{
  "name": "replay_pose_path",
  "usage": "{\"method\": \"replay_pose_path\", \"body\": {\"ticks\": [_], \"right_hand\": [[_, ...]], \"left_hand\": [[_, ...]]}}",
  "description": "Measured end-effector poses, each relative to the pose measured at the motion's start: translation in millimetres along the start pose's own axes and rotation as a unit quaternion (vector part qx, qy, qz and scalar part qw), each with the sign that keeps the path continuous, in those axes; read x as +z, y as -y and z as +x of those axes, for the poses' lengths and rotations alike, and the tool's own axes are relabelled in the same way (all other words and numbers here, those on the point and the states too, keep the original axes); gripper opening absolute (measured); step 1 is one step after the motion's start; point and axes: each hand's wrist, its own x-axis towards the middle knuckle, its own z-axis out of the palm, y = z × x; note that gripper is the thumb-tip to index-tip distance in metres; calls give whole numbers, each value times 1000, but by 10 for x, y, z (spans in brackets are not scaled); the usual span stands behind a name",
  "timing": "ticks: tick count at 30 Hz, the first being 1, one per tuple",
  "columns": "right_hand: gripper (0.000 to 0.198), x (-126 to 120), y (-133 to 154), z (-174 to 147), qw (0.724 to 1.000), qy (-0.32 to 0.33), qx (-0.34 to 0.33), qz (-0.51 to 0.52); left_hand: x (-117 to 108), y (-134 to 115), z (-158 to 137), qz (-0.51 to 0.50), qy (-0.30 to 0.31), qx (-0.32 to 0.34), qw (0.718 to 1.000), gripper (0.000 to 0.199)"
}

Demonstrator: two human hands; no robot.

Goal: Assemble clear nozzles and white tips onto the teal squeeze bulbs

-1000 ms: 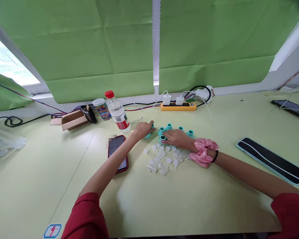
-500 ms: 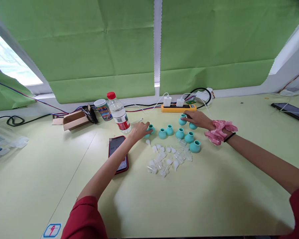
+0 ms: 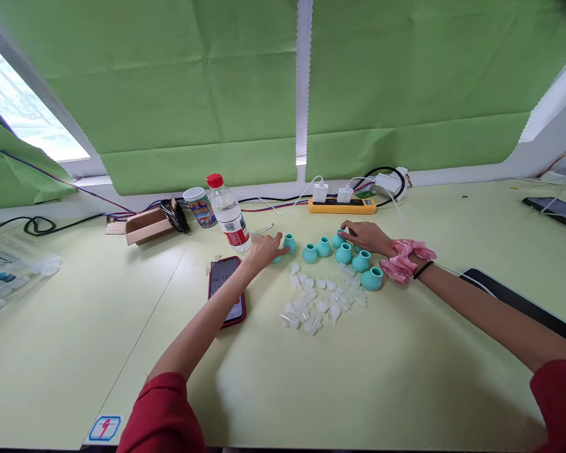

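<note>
My left hand (image 3: 263,249) reaches palm-down to the left end of a group of small teal bulb-shaped pieces. Its fingers are apart, the tips against a teal piece (image 3: 289,243), while another teal piece (image 3: 277,258) shows partly below it. On the far right side of the group, my right hand (image 3: 366,236) touches a teal piece (image 3: 338,239) with its fingertips, fingers spread. One more teal piece lies mostly hidden under that hand. Several others, such as the nearest teal piece (image 3: 372,279), stand upright between the hands. In front lie loose translucent plastic parts (image 3: 306,305).
A red-cased phone (image 3: 236,311) lies under my left forearm. Behind stand a water bottle (image 3: 231,220), a can (image 3: 200,207), a cardboard box (image 3: 146,228) and a yellow power strip (image 3: 339,206). A dark flat device (image 3: 514,299) lies beyond my right forearm, another (image 3: 559,211) farther back.
My right hand has moved left and nearer, shifting teal pieces toward the group. My left hand stays about where it was. A dark flat device has appeared beyond my right forearm.
</note>
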Motion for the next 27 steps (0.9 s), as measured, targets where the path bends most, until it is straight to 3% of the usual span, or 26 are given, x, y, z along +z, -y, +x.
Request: {"method": "replay_pose_path", "body": {"ticks": [10, 14, 18, 21, 23, 25, 27], "right_hand": [[46, 77, -12, -82, 986, -110, 59, 110], [49, 13, 31, -63, 972, -160, 66, 161], [40, -257, 153, -196, 943, -270, 106, 165], [24, -491, 426, -537, 931, -324, 71, 152], [23, -540, 672, -828, 949, -290, -7, 126], [32, -462, 898, -1084, 976, -177, -81, 101], [38, -289, 1054, -1247, 985, -92, -134, 51]], "left_hand": [[-15, 48, -88, -39, -7, -7, 999, 53], [-125, 56, -181, -53, -23, -10, 998, 52], [-269, -143, -539, -69, -58, 7, 996, 54], [-220, -383, -1003, -127, -104, 103, 981, 59], [-96, -520, -1270, -150, -104, 144, 973, 71], [53, -611, -1402, -165, -79, 144, 973, 80], [174, -662, -1381, -180, -59, 122, 974, 80]]}}
